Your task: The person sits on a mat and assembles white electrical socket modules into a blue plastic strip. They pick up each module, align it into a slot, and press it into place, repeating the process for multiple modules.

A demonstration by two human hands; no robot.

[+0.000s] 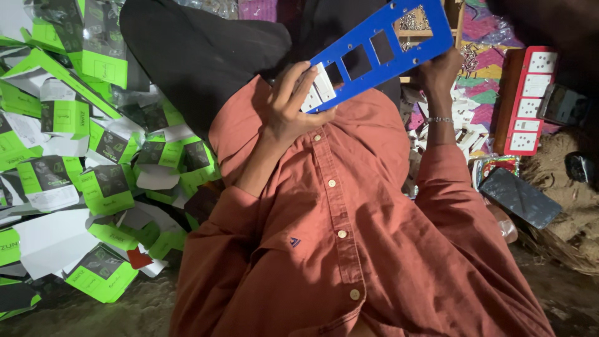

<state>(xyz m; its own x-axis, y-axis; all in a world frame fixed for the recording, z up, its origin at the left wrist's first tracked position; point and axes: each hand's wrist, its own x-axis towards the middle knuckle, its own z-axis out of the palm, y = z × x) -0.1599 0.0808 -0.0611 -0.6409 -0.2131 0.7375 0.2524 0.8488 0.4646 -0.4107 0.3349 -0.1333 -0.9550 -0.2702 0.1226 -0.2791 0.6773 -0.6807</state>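
Observation:
A long blue plastic panel (399, 47) with several rectangular cut-outs is held up over my lap, tilted upward to the right. My left hand (290, 109) grips its lower left end, fingers on a white switch module (319, 90) seated in the end cut-out. My right hand (438, 72), with a thin bracelet at the wrist, holds the panel's upper right end from beneath. Both arms wear the rolled sleeves of my rust-coloured shirt (349, 237), which fills the lower middle of the view.
A heap of green-and-white cardboard boxes (81, 162) covers the left. My black-trousered knee (199, 50) rises at top. On the right stand a red board with white sockets (527, 100), loose white parts (463, 125) and a dark flat plate (519, 197) on earthen floor.

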